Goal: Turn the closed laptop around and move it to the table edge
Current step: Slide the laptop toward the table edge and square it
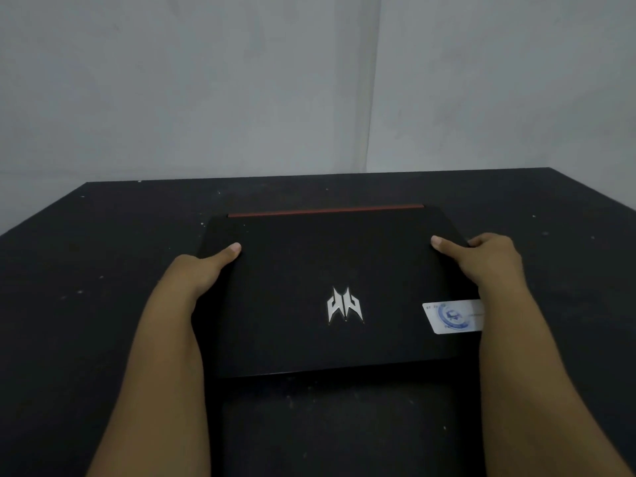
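A closed black laptop lies in the middle of the dark table. A silver logo marks its lid, a red strip runs along its far edge, and a white sticker sits near its right side. My left hand grips the laptop's left edge, thumb on the lid and fingers hidden underneath. My right hand holds the right edge the same way, thumb resting on top. A dark shadow lies under the near edge; I cannot tell whether that edge is raised off the table.
The black tabletop is speckled with small white flecks and stretches out on both sides of the laptop. Its far edge meets a pale grey wall.
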